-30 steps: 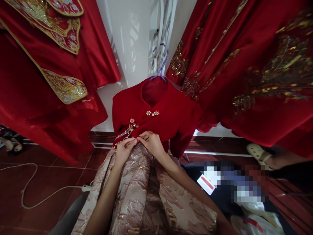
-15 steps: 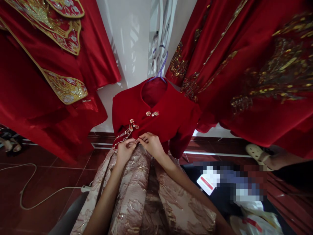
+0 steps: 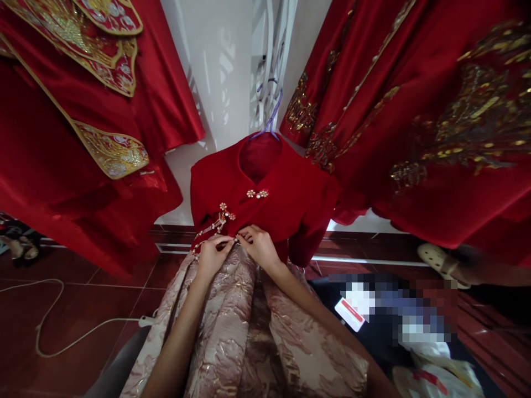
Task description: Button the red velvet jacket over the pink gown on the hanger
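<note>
A red top [image 3: 277, 185] with a V neck hangs on a purple hanger [image 3: 271, 119]. Beaded flower clasps [image 3: 258, 194] sit below its neckline, and a beaded ornament [image 3: 223, 215] with pearl strands hangs at its left side. Below its waist falls a pinkish brocade skirt [image 3: 224, 309] with a gold sheen. My left hand [image 3: 212, 255] and my right hand [image 3: 259, 247] meet at the top's lower edge, both with fingers pinched. Something tiny shows between the fingertips, too small to name; the fingers partly cover it.
Red garments with gold embroidery [image 3: 112, 149] and sequins [image 3: 468, 116] hang on both sides. A phone [image 3: 350, 314] with a lit screen and plastic bags [image 3: 435, 376] lie at the lower right. Another person's clog [image 3: 437, 262] is beyond. A white cable [image 3: 62, 309] crosses the tiled floor.
Both hands stay at the waist, with only slight finger movement; the right hand's fingertips sit a little further right. The whole view has shifted very slightly.
</note>
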### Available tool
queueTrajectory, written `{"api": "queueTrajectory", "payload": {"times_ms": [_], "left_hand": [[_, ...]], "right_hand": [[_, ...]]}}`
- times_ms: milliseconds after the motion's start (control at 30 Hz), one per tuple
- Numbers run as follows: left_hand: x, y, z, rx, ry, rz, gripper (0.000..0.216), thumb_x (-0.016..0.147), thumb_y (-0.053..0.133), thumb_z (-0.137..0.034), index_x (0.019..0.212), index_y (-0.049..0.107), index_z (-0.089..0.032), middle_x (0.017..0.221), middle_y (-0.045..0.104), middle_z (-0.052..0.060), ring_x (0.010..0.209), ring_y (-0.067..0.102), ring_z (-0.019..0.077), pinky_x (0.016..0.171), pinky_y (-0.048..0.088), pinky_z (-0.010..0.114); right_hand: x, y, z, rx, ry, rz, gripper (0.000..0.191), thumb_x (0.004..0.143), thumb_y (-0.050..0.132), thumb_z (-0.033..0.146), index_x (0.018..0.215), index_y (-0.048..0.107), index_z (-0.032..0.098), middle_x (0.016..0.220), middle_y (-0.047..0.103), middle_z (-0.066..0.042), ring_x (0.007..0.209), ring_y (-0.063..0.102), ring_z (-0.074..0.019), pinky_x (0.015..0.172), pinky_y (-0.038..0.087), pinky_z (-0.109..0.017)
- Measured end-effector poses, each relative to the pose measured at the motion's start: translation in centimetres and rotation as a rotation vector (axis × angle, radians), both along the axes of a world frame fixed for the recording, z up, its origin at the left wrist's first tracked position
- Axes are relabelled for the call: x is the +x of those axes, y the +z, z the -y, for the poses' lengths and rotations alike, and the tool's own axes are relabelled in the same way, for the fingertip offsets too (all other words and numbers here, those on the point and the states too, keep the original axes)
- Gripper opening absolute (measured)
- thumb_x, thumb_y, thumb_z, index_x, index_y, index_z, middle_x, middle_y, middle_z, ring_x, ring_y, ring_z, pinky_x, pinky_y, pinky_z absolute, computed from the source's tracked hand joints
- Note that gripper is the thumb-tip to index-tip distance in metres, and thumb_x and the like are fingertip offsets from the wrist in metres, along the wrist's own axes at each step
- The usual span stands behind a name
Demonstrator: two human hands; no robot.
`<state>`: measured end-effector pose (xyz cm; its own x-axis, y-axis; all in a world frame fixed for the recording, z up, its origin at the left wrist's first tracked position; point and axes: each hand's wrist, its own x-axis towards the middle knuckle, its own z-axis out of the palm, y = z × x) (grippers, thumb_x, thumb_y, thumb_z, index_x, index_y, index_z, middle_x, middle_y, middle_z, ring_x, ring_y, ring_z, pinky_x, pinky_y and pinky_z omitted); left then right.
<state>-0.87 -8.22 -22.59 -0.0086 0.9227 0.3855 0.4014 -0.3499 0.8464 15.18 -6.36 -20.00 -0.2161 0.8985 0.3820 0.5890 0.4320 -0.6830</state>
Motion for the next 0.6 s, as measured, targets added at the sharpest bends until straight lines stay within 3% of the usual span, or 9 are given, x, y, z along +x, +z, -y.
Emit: {"api": "queueTrajectory", "payload": {"times_ms": [167, 333, 467, 600], "left_hand": [[0.6, -0.5, 0.0, 0.031, 0.027, -0.061, 0.020, 0.073, 0.067, -0.034, 0.085, 0.062, -0.018, 0.085, 0.065, 0.004, 0.079, 0.064, 0.0160, 0.074, 0.054, 0.029], [0.9, -0.4, 0.2, 0.058, 0.116, -0.103, 0.020, 0.077, 0.063, -0.037, 0.081, 0.058, -0.018, 0.079, 0.063, 0.002, 0.074, 0.063, 0.0140, 0.071, 0.053, 0.027], [1.0, -0.3, 0.4, 0.058, 0.121, -0.091, 0.013, 0.078, 0.061, -0.031, 0.082, 0.059, -0.019, 0.078, 0.064, 0.001, 0.073, 0.063, 0.0131, 0.070, 0.052, 0.025], [1.0, 0.1, 0.9, 0.068, 0.142, -0.142, 0.006, 0.076, 0.060, -0.024, 0.081, 0.058, -0.019, 0.077, 0.063, 0.000, 0.072, 0.062, 0.0127, 0.070, 0.050, 0.025]], "right_hand": [[0.8, 0.3, 0.4, -0.105, 0.083, -0.106, 0.018, 0.080, 0.061, 0.021, 0.097, 0.061, 0.017, 0.091, 0.061, -0.005, 0.072, 0.063, -0.0104, 0.063, 0.053, -0.020], [2.9, 2.5, 2.4, -0.108, 0.199, -0.115, 0.020, 0.082, 0.058, 0.025, 0.101, 0.063, 0.019, 0.097, 0.058, -0.005, 0.071, 0.063, -0.0090, 0.061, 0.055, -0.019], [3.7, 4.1, 2.8, -0.040, 0.161, -0.130, 0.018, 0.084, 0.056, 0.027, 0.099, 0.064, 0.021, 0.096, 0.060, -0.004, 0.072, 0.063, -0.0092, 0.062, 0.054, -0.020], [3.8, 4.0, 2.3, -0.026, 0.093, -0.113, 0.014, 0.084, 0.055, 0.025, 0.093, 0.066, 0.020, 0.088, 0.063, -0.003, 0.071, 0.063, -0.0103, 0.059, 0.053, -0.020]]}}
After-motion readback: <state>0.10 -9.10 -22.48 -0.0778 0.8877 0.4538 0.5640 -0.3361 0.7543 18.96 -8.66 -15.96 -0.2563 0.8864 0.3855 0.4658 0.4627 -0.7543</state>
